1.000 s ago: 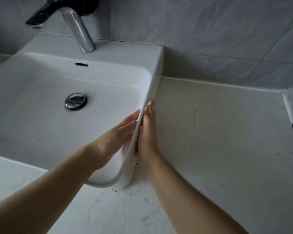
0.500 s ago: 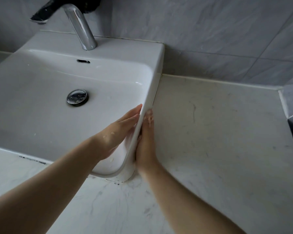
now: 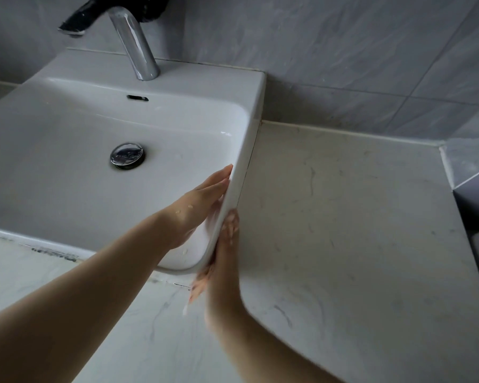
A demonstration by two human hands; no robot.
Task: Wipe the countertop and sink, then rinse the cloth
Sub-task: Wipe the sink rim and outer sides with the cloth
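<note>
You are sliding your open right hand [image 3: 221,272] back toward the sink [image 3: 67,175]'s near corner, open left hand [image 3: 199,205] flat inside, no cloth showing.

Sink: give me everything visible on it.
The sink is a white glossy rectangular basin, ceramic by its look, standing on the marbled countertop against the tiled wall. Chrome drain plug, overflow slot, chrome faucet on its rear deck. Left hand lies flat inside its right wall, right hand flat outside it.
</note>
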